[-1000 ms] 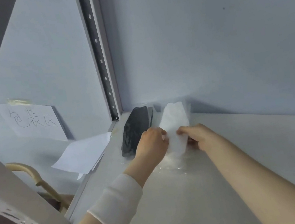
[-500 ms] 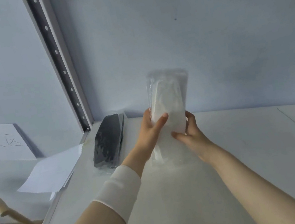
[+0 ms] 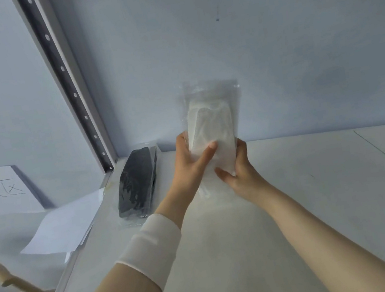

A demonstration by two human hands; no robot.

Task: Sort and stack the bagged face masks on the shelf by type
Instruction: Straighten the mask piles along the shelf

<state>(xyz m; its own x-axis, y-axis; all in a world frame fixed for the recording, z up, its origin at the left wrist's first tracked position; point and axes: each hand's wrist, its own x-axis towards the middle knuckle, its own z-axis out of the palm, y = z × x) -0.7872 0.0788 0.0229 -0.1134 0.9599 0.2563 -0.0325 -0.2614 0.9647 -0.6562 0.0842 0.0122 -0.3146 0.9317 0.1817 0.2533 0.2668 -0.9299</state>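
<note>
We hold the bag of white masks (image 3: pixel 211 127) upright over the shelf (image 3: pixel 323 200), in front of the back wall, and we cannot tell whether its lower end touches the board. Our left hand (image 3: pixel 190 169) lays its thumb across the front with fingers curled behind, while our right hand (image 3: pixel 239 171) pinches the right edge. The bag of black masks (image 3: pixel 136 183) lies flat to the left, beside the corner post (image 3: pixel 66 82).

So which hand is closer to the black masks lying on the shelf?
Left. The left hand grips the white mask bag beside the black masks; the right hand holds that bag's other side, farther off.
</note>
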